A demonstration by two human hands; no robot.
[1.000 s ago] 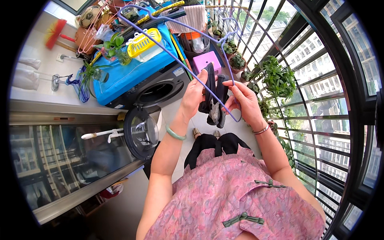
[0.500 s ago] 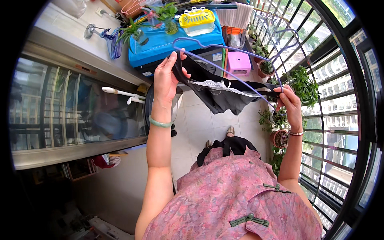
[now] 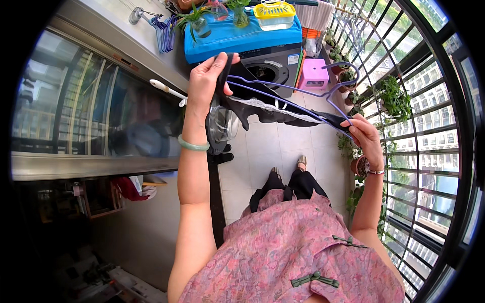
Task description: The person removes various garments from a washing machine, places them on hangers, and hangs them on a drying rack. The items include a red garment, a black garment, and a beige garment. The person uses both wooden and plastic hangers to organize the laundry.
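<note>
1. Head view, and here's a soft black garment (image 3: pixel 240 110) stretched between the two hands in front of the body, thin cloth sagging in folds, white lace along its edge.
2. Across it slants a smooth purple hanger (image 3: pixel 327 94), slim-barred, its hook curving out to the upper right.
3. Count them: one garment, one hanger in play, one boxy pink stool (image 3: pixel 314 76), one slotted yellow basket (image 3: pixel 274 10), two shoes (image 3: pixel 301 160) on pale tiles (image 3: pixel 290 136). The bunched hangers (image 3: pixel 164 33) at upper left overlap too much to count.
4. Behind, a dark washing machine (image 3: pixel 292 60) shows its round opening, a blue cover (image 3: pixel 242 38) draped on top.
5. The left hand (image 3: pixel 203 78) is closed, fingers curled round the garment's near-left end; whether it touches the hanger, I cannot tell.
6. Over to the right hand (image 3: pixel 365 136): a narrow pinch, thumb and fingers together on the garment's other end and the hanger's lower corner.
</note>
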